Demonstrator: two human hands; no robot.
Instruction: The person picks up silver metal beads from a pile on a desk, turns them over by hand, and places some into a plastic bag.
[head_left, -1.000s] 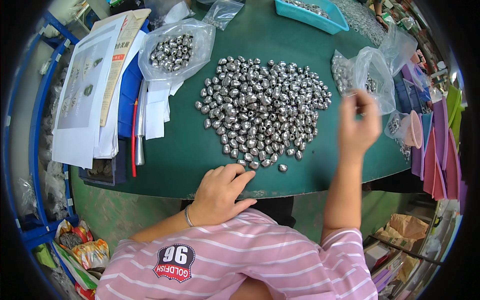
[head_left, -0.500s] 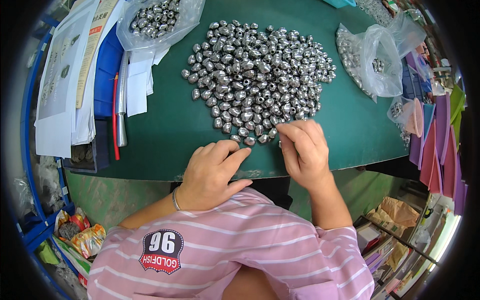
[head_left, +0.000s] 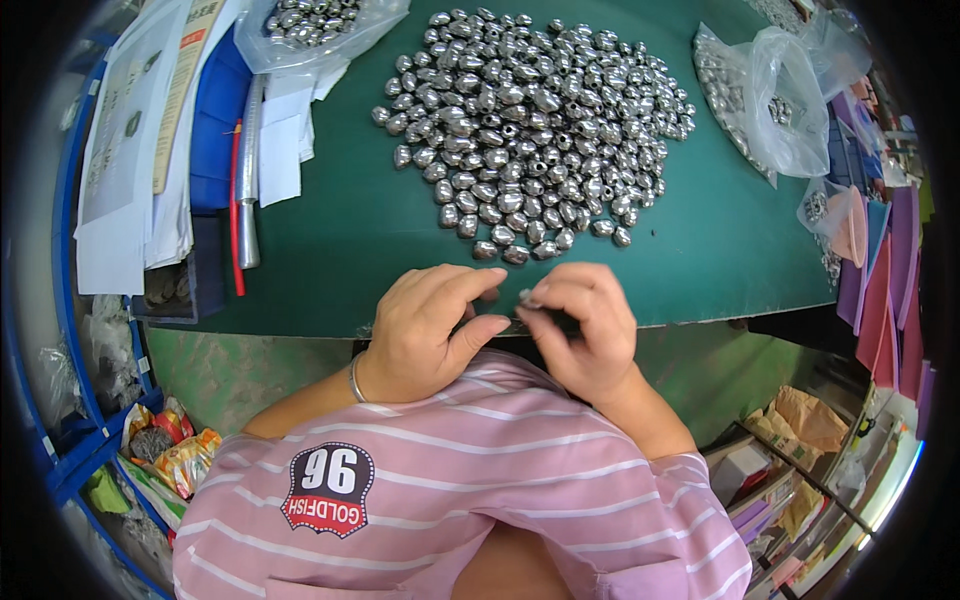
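Observation:
A broad pile of shiny silver metal beads, faceted and drilled through, lies on the green table. My right hand is near the table's front edge, pinching a small silvery metal bead between thumb and fingertips; the fingers partly cover it. Just left of it, my left hand hovers with thumb and index finger spread apart and pointing at the bead. A narrow gap separates the two hands. Nothing shows in the left hand, though its inner fingers are partly hidden. A bracelet circles the left wrist.
A clear plastic bag of beads stands at the back left, beside papers, a blue bin and a red stick. Another plastic bag lies at the right, near pink and purple bins.
My right hand has drawn back from the pile's front edge toward my left hand, bringing the bead along. The left thumb and index finger have turned toward it. The view has shifted slightly.

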